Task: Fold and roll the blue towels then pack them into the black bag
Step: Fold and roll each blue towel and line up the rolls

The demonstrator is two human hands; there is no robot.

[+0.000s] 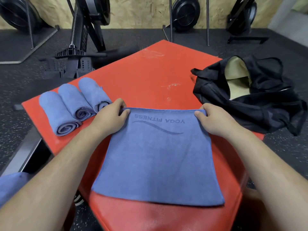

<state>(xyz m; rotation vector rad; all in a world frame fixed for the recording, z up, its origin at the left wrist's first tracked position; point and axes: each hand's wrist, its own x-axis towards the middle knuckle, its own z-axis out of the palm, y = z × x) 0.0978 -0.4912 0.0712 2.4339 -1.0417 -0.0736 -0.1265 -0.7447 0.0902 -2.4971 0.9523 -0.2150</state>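
Pinching flat towel (158, 155) far corners: left grip (110, 112), right grip (209, 116); rolled towels (70, 99) left of it, black bag (250, 110) right.

One blue towel (158, 160) spread flat on red counter (150, 77), "YOGA FITNESS" print upside down, far corners pinched by left hand (110, 114) and right hand (210, 117). Three rolled towels (75, 100) laid side by side, left. Slumped black bag (253, 104) left open, right.

Left hand (110, 114) and right hand (210, 116) pinch flat towel's (158, 160) far corners; three rolled towels (73, 105) lie left
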